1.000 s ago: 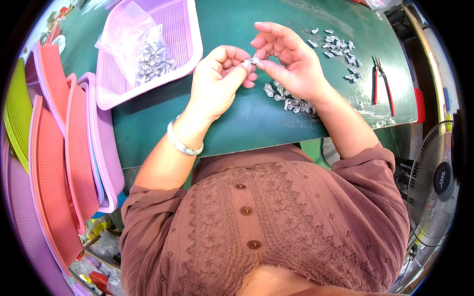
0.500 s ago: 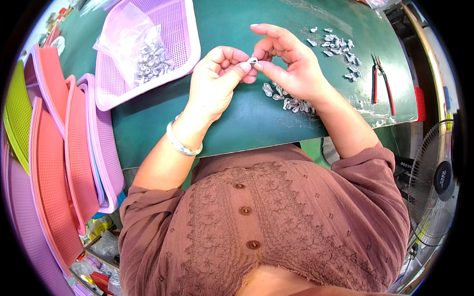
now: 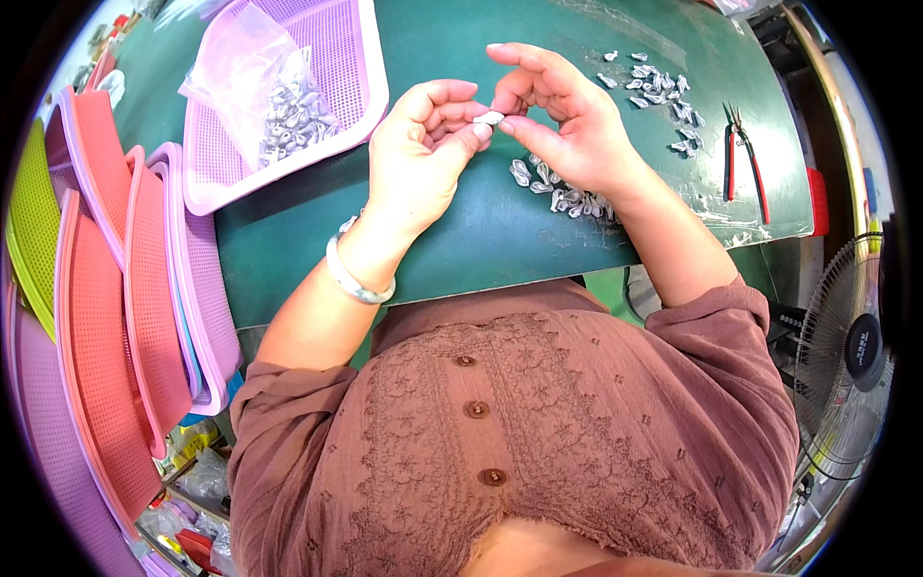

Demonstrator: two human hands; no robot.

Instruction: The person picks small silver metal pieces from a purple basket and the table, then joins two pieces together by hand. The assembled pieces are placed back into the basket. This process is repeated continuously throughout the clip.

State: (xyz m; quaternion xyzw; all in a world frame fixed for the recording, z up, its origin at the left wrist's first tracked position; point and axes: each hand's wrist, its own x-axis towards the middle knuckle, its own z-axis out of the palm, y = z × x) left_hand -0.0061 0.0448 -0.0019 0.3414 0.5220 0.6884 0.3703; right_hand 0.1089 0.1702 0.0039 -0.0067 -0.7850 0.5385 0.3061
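Observation:
Between my two hands, above the green table, is a small silver teardrop-shaped metal piece (image 3: 489,118). My left hand (image 3: 423,144) pinches one end of it with thumb and forefinger. The thumb and finger of my right hand (image 3: 567,120) close on its other end, while another finger stretches out away from me. Beneath my right hand lies a pile of like silver pieces (image 3: 577,203), partly covered by the hand. Another loose group of silver pieces (image 3: 657,91) is spread farther off to the right.
A lilac perforated basket (image 3: 361,58) at the far left holds a clear plastic bag (image 3: 236,77) of silver pieces. Red-handled pliers (image 3: 747,159) rest near the table's right edge. Stacked coloured baskets (image 3: 106,356) stand at left, a fan (image 3: 836,356) at right.
The silver piece has turned between my fingers, its loop opening no longer showing. My left-hand fingers have shifted slightly; the right hand stays almost in place.

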